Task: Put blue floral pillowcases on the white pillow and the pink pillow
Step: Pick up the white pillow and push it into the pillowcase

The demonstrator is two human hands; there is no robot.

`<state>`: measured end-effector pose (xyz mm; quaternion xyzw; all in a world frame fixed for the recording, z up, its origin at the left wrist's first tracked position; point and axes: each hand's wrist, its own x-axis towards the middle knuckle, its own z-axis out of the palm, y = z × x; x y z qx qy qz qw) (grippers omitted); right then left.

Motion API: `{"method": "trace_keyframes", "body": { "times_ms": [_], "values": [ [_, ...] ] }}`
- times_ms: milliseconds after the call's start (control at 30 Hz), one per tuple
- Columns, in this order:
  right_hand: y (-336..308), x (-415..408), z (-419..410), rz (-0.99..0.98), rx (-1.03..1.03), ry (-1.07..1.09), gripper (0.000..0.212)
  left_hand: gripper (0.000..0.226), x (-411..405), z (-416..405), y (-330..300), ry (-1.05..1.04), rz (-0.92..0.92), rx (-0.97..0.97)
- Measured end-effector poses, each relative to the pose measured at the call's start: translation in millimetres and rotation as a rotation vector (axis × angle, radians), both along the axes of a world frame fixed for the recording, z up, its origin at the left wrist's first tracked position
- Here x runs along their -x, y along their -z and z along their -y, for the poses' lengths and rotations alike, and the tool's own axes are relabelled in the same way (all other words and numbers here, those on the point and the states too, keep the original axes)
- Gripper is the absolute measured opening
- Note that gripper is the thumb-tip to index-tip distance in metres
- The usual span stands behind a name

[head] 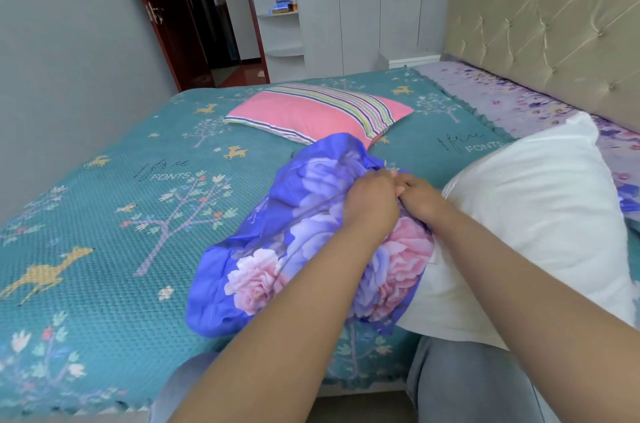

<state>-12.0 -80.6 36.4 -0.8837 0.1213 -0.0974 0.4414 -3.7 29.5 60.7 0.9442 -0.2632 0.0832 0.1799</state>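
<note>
A blue floral pillowcase [277, 263] lies bunched on the bed in front of me. My left hand [372, 202] and my right hand [420, 195] are side by side, both gripping its gathered edge. One end of the white pillow [540, 214] sits inside the case, under my right forearm; the rest sticks out to the right. Farther back in the middle of the bed lies the pink pillow [311, 112] with its striped band, bare and flat.
The bed wears a teal blanket [121, 214] with trees and deer. A purple floral sheet [502, 100] shows near the tufted beige headboard [540, 31]. My knee in grey trousers [460, 384] presses the bed's near edge. An open dark door [180, 13] and white shelves stand beyond.
</note>
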Motion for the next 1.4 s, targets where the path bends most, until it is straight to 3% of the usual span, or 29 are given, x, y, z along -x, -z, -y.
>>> {"method": "trace_keyframes", "body": {
  "times_ms": [100, 167, 267, 333, 467, 533, 600, 733, 833, 900, 1000, 1067, 1267, 1334, 1400],
  "values": [
    [-29, -16, 5, 0.219, 0.170, 0.155, 0.037, 0.023, -2, -20, 11, -0.098, 0.261, -0.056],
    [-51, -20, -8, 0.297, 0.137, 0.072, 0.039, 0.026, -6, -35, 21, -0.098, 0.301, -0.031],
    [-65, -20, -51, 0.019, 0.141, -0.229, 0.045, 0.017, -16, -62, 26, -0.132, 0.418, -0.104],
    [-53, -27, -73, -0.052, 0.241, -0.276, 0.050, 0.019, -22, -81, 31, -0.163, 0.508, -0.085],
    [-41, -32, -101, -0.048, 0.390, -0.183, 0.063, 0.013, -22, -122, 21, -0.143, 0.505, 0.389],
    [-38, -28, -111, -0.055, 0.444, -0.131, 0.064, 0.016, -37, -152, -2, -0.238, 0.527, 0.527],
    [-35, -23, -120, -0.047, 0.508, -0.086, 0.065, 0.022, -66, -178, -22, -0.351, 0.396, 0.563],
    [-38, -16, -132, 0.060, 0.616, 0.025, 0.066, 0.023, -107, -200, -35, -0.054, -0.424, 0.665],
    [-36, -10, -149, 0.351, 0.665, 0.212, 0.065, 0.019, -103, -201, -38, 0.081, -0.591, 0.753],
    [-38, -4, -164, 0.516, 0.637, 0.269, 0.056, 0.021, -97, -204, -41, 0.168, -0.579, 0.811],
    [-40, 3, -178, 0.492, 0.451, 0.184, 0.032, 0.031, -92, -213, -48, 0.227, -0.582, 0.820],
    [-39, 9, -178, 0.507, 0.310, 0.178, 0.021, 0.026, -92, -220, -50, 0.221, -0.610, 0.789],
    [-39, 27, -166, 0.529, -0.029, 0.187, 0.018, 0.030, -80, -231, -69, 0.394, -0.753, 0.608],
    [-39, 29, -160, 0.528, -0.118, 0.203, 0.020, 0.028, -71, -224, -73, 0.391, -0.623, 0.560],
    [-40, 30, -156, 0.506, -0.188, 0.210, 0.024, 0.023, -65, -215, -72, 0.330, -0.363, 0.503]
  ]
}}
